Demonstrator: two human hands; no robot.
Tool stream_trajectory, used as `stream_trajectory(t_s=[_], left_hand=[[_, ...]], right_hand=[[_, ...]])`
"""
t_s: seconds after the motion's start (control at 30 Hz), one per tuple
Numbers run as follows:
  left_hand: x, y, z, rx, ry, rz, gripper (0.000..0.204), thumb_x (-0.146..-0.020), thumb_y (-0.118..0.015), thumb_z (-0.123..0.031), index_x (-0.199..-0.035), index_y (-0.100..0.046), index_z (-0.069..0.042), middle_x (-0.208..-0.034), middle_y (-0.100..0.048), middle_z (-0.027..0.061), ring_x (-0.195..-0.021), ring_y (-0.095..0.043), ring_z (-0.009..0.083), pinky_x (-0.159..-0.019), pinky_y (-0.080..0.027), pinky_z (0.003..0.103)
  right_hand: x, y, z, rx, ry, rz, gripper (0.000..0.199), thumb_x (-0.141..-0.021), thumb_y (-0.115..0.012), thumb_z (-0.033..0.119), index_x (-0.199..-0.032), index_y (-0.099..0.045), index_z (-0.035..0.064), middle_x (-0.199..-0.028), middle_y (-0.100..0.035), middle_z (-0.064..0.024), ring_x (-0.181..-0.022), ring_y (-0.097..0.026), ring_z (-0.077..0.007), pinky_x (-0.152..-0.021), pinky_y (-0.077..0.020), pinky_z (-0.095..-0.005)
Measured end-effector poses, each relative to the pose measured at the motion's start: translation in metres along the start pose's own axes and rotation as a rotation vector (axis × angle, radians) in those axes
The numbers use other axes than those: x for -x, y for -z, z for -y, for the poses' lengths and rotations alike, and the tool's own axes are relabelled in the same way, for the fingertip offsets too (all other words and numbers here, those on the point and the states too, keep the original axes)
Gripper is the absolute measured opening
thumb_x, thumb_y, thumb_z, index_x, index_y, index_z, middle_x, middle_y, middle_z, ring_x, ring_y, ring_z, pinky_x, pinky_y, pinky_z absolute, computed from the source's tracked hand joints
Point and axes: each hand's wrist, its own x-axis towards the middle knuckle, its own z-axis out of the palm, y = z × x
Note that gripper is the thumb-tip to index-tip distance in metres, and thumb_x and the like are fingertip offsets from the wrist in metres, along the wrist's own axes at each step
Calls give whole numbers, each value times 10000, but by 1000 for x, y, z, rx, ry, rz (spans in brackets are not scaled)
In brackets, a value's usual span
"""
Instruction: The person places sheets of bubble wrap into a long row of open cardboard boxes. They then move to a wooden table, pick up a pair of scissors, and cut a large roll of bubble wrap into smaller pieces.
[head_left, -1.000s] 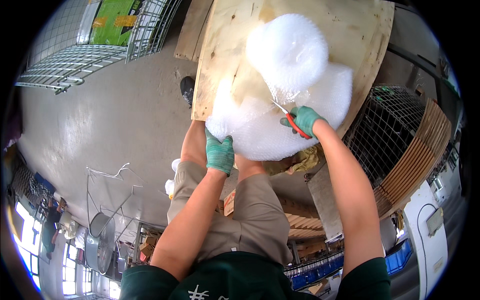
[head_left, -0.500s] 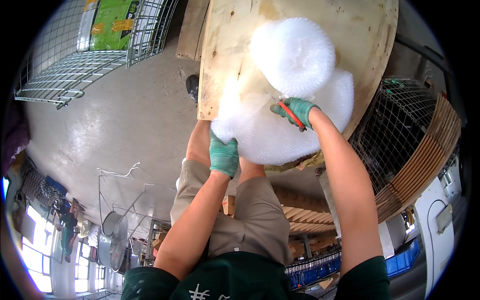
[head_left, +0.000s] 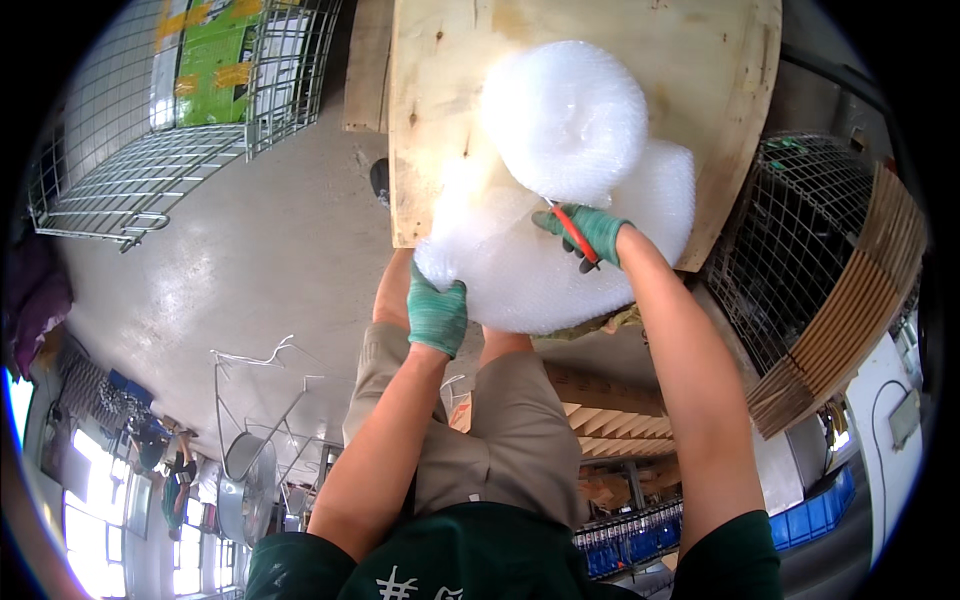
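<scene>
A sheet of bubble wrap [head_left: 560, 270] spreads over the near end of the wooden board and hangs past its edge. Its thick roll [head_left: 570, 120] lies just beyond, on the board. My left hand [head_left: 437, 310], in a green glove, is closed on the sheet's left near corner. In my right hand [head_left: 592, 235], also gloved, are red-handled scissors [head_left: 576, 236], held above the sheet. Their metal tips point toward the roll's near edge and partly blend into the white wrap. I cannot tell whether the blades touch it.
The wooden board [head_left: 440, 100] is the work surface. A wire cage [head_left: 190, 160] with green boxes stands at far left. At right are another wire cage [head_left: 790, 230] and stacked cardboard [head_left: 850, 310]. A metal fan [head_left: 247, 480] stands lower left, with a person [head_left: 180, 485] behind.
My right hand and the scissors have shifted slightly left and down, the tips now nearer the roll's near edge. My left hand keeps its hold. The whole view has shifted a little.
</scene>
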Motion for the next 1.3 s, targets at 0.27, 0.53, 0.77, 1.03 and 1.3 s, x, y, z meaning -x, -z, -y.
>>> stream_trajectory(t_s=[0.27,0.53,0.77,1.03,1.3], left_hand=[[5,31,7,148,202,-223,543,-842,-520,100,-1371,-467,-11,-1183,-617,108,-992,-634,207,-798,-551,325],[-22,38,-42,381,329,-225,478,-844,-542,39,-1313,-518,-52,-1179,-609,163,-1000,-653,342,-785,-602,496],[-61,34,-52,572,560,-210,432,-954,-562,-227,-1325,-502,-15,-1275,-574,205,-1127,-594,446,-884,-563,620],[-64,35,-75,-342,-237,-287,873,-838,-768,-156,-1557,-274,-180,-1484,-438,194,-1307,-478,436,-989,-479,627],[-36,-11,-126,-1407,-1017,772,607,-850,-749,-259,-1388,-544,-68,-1485,-493,146,-1405,-421,369,-1187,-307,487]], right_hand=[[-3,15,-28,28,-71,19,577,-909,-657,575,-1079,-672,24,-816,-645,-106,-686,-617,-230,-616,-540,-395],[93,-1,-74,715,313,-353,562,-827,-774,422,-1184,-576,35,-1167,-661,-214,-1033,-598,-398,-945,-494,-446],[76,-7,-145,1050,500,-916,459,-724,-774,272,-1118,-614,98,-1158,-645,-129,-1120,-566,-303,-976,-457,-419],[56,-15,-179,752,486,-1163,243,-842,-643,186,-1078,-617,132,-997,-640,-96,-1010,-605,-300,-849,-501,-434],[48,-28,-176,456,466,-1330,322,-786,-710,172,-1098,-650,116,-1057,-646,-101,-1036,-597,-310,-883,-480,-457]])
